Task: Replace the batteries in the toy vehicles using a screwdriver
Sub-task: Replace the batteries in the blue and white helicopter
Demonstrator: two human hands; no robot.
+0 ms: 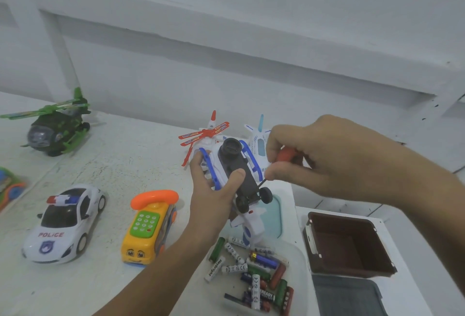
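**Screwdriver may slip at the helicopter's battery cover**

Left hand (214, 197) holds the upturned white toy helicopter (234, 158) above the table (113, 164), fingers clamped round its body. Right hand (327, 159) pinches a red-handled screwdriver (286, 154), tip at the dark underside. A tilted tip could skid off; a freed screw might drop among the loose batteries (254, 273) below

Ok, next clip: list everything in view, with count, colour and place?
Green helicopter: one, green and black, far left.
Cut-off toy: one, orange and green, left edge.
Police car: one, white, near left.
Phone bus: one, yellow, orange handset, right of the car.
Held toy: one, white and blue, black underside up, centre.
Toy plane: one, white and light blue, behind it.
Screwdriver: one, red handle, tip at the held toy's underside.
Batteries: many, mixed colours, clear tub, bottom centre.
Box: one, brown, open, right.
Lid: one, grey, below the box.
Left hand: grips the held toy.
Right hand: holds the screwdriver.
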